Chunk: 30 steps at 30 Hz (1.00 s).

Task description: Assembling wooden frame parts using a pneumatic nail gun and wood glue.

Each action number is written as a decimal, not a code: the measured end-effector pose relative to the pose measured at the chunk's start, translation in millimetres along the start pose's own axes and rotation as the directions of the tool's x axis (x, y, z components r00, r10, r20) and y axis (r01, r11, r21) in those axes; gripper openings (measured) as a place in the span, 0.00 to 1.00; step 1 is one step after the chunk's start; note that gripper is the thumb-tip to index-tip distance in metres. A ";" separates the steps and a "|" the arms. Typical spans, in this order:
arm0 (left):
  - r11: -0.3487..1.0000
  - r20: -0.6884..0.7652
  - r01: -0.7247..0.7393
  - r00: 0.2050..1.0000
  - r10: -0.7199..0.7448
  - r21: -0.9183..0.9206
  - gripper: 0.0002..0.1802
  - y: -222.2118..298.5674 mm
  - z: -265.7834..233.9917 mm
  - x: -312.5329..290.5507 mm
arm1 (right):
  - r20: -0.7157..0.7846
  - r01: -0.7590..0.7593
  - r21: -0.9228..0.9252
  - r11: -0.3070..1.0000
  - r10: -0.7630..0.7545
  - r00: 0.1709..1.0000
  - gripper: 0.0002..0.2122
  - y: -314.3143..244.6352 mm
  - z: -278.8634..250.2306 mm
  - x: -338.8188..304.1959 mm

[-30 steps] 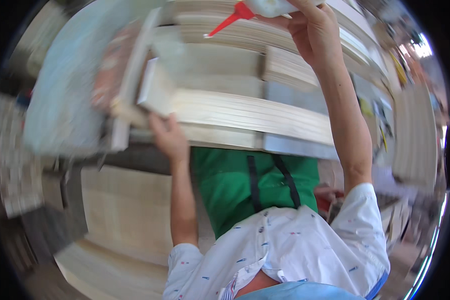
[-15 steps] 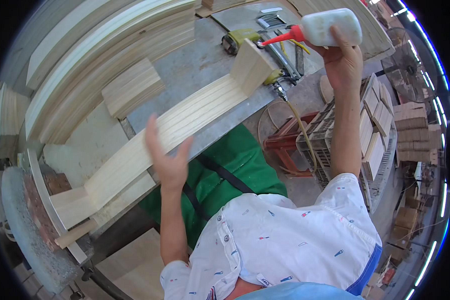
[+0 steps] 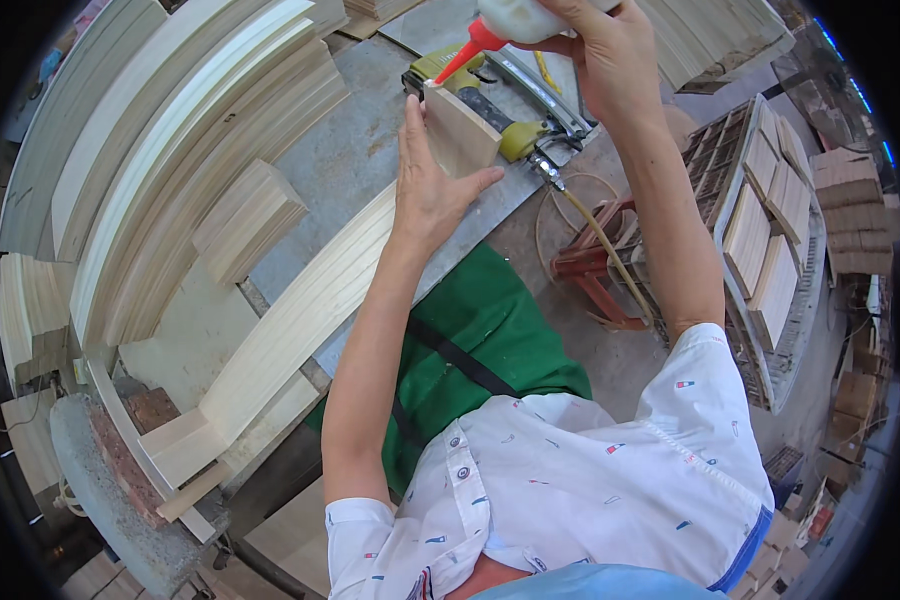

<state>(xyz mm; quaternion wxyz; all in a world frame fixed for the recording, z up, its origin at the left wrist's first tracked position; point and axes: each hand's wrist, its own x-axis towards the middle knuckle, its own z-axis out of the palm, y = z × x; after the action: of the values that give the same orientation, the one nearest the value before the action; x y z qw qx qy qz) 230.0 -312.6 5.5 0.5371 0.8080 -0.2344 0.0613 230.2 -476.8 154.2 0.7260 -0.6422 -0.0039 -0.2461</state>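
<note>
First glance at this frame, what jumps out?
Top centre, the right hand tips a white glue bottle so its red nozzle points at a small wooden block, which the left hand steadies on the grey workbench. A yellow nail gun lies just behind the block. Curved pale wood strips fill the left side.

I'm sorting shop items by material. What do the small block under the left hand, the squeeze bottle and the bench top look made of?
Small block: pale unfinished wood, with visible grain and a matt face. Squeeze bottle in the right hand: probably soft whitish plastic with a red plastic nozzle. Bench top: grey, scuffed and dull, perhaps sheet metal; the look leaves it open.
</note>
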 end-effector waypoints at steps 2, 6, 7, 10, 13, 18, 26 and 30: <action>1.000 -0.010 0.017 1.000 -0.017 -0.013 0.66 0.1 0.9 -0.2 | -0.017 -0.003 -0.008 1.000 0.003 1.000 0.15 0.6 5.0 -0.5; 1.000 -0.023 0.011 1.000 -0.012 -0.020 0.64 -1.0 1.2 -1.2 | -0.023 0.014 -0.011 1.000 -0.014 1.000 0.16 3.8 9.3 0.9; 1.000 -0.023 0.016 1.000 -0.017 -0.020 0.64 -0.6 1.1 -1.3 | -0.023 0.013 -0.012 1.000 -0.014 1.000 0.16 4.0 10.6 0.8; 0.999 -0.023 0.022 0.999 -0.023 -0.023 0.64 -0.4 0.6 -1.5 | -0.034 0.028 -0.042 0.999 -0.029 0.999 0.15 3.5 12.4 -0.6; 1.000 -0.024 0.022 0.999 -0.022 -0.022 0.64 -1.1 0.3 -1.9 | -0.008 0.040 0.009 0.999 -0.040 0.999 0.15 4.3 10.1 -3.7; 1.000 -0.020 0.023 1.000 -0.023 -0.018 0.64 -1.1 0.7 -1.2 | -0.030 0.029 0.002 1.000 -0.029 0.999 0.15 -0.9 5.3 -9.9; 0.998 0.003 0.053 0.999 -0.053 -0.026 0.64 -1.6 -1.0 -1.0 | -0.033 0.031 -0.013 0.999 -0.032 0.999 0.14 -5.6 -9.8 -21.1; 0.999 -0.003 0.034 0.999 -0.034 -0.021 0.65 -4.0 0.1 -1.1 | -0.017 0.041 0.011 0.999 -0.041 0.999 0.14 -8.5 -15.7 -28.5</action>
<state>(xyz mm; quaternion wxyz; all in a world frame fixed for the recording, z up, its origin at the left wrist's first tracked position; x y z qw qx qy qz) 230.8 -311.2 1.8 0.5470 0.8060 -0.2203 0.0512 197.2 -481.9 150.2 0.7244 -0.6357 -0.0123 -0.2664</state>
